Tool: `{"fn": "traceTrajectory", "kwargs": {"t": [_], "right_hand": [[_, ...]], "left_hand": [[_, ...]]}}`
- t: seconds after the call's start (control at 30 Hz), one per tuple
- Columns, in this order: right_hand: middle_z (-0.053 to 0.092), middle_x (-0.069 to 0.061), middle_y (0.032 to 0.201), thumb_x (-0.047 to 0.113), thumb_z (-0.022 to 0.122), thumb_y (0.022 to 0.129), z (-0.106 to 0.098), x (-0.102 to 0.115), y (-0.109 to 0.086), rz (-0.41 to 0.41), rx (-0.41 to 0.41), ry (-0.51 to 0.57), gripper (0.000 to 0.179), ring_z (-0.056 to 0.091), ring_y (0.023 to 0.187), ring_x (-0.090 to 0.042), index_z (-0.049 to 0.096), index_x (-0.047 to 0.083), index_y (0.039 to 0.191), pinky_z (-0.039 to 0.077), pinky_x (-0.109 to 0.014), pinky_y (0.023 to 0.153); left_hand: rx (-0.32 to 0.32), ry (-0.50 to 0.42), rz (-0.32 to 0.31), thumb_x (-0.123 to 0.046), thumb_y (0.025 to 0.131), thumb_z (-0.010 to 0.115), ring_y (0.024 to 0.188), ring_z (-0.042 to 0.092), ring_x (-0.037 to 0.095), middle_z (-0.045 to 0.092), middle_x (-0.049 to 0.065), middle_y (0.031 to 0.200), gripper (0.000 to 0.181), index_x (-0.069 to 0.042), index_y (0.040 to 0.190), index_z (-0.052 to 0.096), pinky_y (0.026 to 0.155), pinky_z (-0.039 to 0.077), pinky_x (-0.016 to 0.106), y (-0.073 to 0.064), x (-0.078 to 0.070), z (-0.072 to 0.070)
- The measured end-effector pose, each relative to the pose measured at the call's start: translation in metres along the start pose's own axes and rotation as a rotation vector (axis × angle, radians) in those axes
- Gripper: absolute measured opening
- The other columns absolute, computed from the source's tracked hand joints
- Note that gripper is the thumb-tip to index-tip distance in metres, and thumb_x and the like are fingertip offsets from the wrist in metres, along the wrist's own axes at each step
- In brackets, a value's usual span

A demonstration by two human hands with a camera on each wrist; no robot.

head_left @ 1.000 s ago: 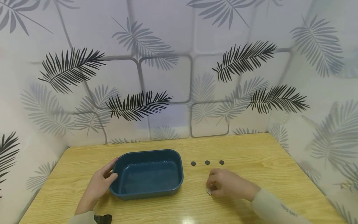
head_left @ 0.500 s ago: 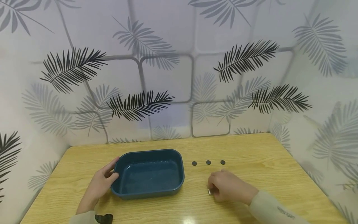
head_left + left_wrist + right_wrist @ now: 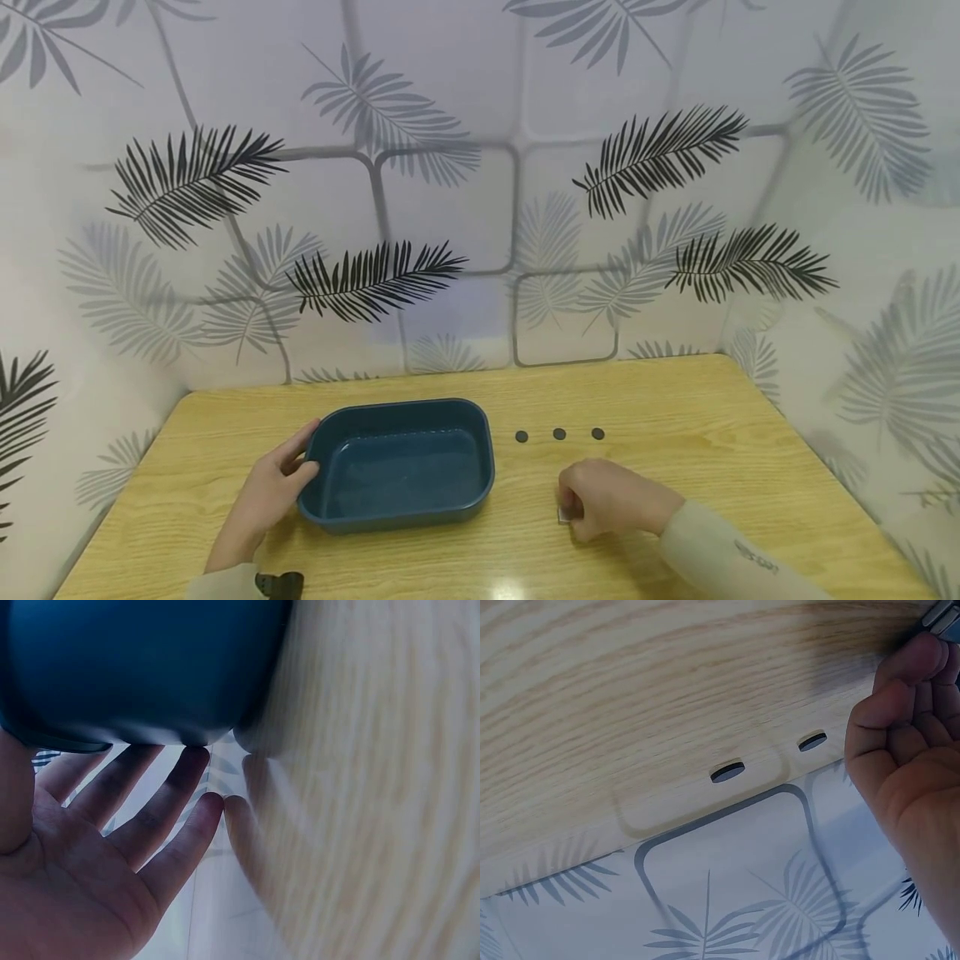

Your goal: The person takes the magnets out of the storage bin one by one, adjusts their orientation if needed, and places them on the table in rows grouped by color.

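Observation:
My left hand (image 3: 264,490) rests at the left end of a dark blue rectangular basin (image 3: 405,527), its thumb at the rim. In the left wrist view, the fingers (image 3: 161,806) lie spread and fairly straight against the basin's outer wall (image 3: 142,667). To the right of the basin, my right hand (image 3: 611,498) is curled low over the table, pinching a small silvery piece (image 3: 564,516). The right wrist view catches part of this piece (image 3: 943,619) at its top corner, metallic with a dark edge; most of it is hidden by the fingers.
Behind the right hand, three small black discs (image 3: 559,434) lie in a row on the wooden table (image 3: 660,400). A leaf-patterned wall covering (image 3: 450,208) borders the table at the back and sides. A dark band (image 3: 281,585) sits on the left wrist.
My right hand has turned slightly and drawn a little toward me over the small piece. The left hand and basin keep their place.

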State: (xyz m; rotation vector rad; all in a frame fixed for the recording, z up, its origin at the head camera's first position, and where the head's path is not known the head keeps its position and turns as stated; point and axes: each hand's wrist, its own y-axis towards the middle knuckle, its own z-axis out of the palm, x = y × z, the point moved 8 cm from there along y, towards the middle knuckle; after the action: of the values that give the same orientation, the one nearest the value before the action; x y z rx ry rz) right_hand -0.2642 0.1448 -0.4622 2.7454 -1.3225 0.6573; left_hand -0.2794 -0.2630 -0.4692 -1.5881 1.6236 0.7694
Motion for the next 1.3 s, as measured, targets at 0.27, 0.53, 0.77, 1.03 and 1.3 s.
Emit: {"fn": "traceTrajectory", "kwargs": {"t": [0.27,0.53,0.77,1.03,1.3], "right_hand": [[0.062,0.012,0.074,0.008,0.080,0.074,-0.001,-0.001,0.002,-0.032,0.017,0.035,0.016,0.049,0.064,0.003,0.068,0.016,0.082,0.048,-0.015,0.060],[0.059,0.013,0.070,0.004,0.077,0.072,-0.003,0.003,0.003,-0.058,-0.008,0.030,0.017,0.046,0.062,0.004,0.065,0.016,0.076,0.045,-0.015,0.057],[0.049,0.014,0.066,-0.001,0.074,0.074,-0.004,0.005,0.006,-0.065,-0.053,-0.009,0.027,0.039,0.060,0.003,0.056,0.018,0.071,0.038,-0.015,0.055],[0.059,0.009,0.078,-0.001,0.073,0.076,-0.006,0.001,0.008,-0.005,-0.061,0.028,0.019,0.047,0.067,-0.001,0.068,0.014,0.087,0.046,-0.017,0.060],[0.050,0.010,0.072,-0.002,0.073,0.085,-0.013,0.006,0.006,-0.050,-0.116,-0.034,0.023,0.039,0.066,-0.001,0.062,0.014,0.073,0.038,-0.017,0.058]], "left_hand": [[0.003,0.003,-0.001,-0.013,0.106,0.051,0.146,0.044,0.048,0.034,0.023,0.166,0.063,-0.017,0.165,0.028,0.115,0.047,0.056,0.002,0.000,0.000],[0.009,0.005,-0.006,-0.014,0.107,0.051,0.147,0.042,0.049,0.033,0.023,0.167,0.063,-0.018,0.165,0.026,0.114,0.048,0.055,0.005,0.001,0.000],[0.014,-0.008,0.001,-0.013,0.106,0.052,0.147,0.042,0.048,0.033,0.022,0.167,0.063,-0.018,0.165,0.028,0.114,0.048,0.054,0.003,-0.001,0.001],[0.014,0.010,0.002,-0.015,0.107,0.052,0.147,0.042,0.049,0.032,0.022,0.167,0.064,-0.018,0.165,0.026,0.115,0.047,0.056,0.004,0.001,0.000],[0.013,-0.009,-0.002,-0.012,0.106,0.052,0.149,0.039,0.049,0.030,0.021,0.168,0.064,-0.017,0.165,0.027,0.118,0.042,0.058,0.003,0.004,0.000]]}}
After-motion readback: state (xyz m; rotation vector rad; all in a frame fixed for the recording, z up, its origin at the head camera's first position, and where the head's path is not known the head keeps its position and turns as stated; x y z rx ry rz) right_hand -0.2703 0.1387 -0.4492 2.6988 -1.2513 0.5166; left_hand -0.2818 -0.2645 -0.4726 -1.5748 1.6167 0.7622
